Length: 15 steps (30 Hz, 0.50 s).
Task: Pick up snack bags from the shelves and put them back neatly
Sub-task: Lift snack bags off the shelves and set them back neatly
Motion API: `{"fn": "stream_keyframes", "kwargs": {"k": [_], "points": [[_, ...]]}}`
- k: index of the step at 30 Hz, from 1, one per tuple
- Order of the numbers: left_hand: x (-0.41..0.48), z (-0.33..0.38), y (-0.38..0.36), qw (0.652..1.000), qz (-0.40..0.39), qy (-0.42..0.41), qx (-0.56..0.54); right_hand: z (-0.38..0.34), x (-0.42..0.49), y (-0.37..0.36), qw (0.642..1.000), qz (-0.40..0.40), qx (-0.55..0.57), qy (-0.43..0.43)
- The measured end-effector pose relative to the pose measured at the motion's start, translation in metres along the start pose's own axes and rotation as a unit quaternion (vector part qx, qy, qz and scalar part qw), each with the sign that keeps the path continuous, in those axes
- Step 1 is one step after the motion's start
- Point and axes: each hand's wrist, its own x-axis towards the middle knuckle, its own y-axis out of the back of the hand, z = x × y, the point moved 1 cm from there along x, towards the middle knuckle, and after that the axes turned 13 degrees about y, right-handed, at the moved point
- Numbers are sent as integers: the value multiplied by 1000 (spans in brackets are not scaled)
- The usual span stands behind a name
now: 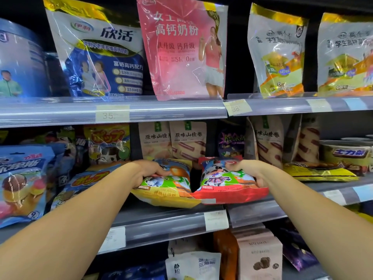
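Observation:
Two snack bags lie side by side at the front of the middle shelf [173, 223]. The yellow snack bag [171, 190] is on the left, and my left hand [148, 171] grips its left side with fingers curled over the top. The red snack bag [228, 184] is on the right, touching the yellow one. My right hand [249, 171] holds its right side, thumb on top. Both bags jut slightly over the shelf's front edge.
Beige hawthorn roll bags [187, 142] stand behind the two bags, with a purple bag [231, 143] beside them. Blue and orange snack bags [26, 178] crowd the left. A flat yellow packet [321, 172] and tins [347, 154] sit right. Large milk powder bags [181, 51] fill the shelf above.

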Motion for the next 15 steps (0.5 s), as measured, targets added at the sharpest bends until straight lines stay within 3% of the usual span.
{"fn": "stream_keyframes", "kwargs": {"k": [6,12,15], "points": [[-16,-5,12,999,-9,-40,-23,-8,-29,-4,999,37,28,23],[-41,-20,26,994,-75,-60,-45,-13,-71,-24,995,69,48,53],[-50,-31,31,993,-50,-96,-53,-11,-91,-40,991,88,70,69]]}}
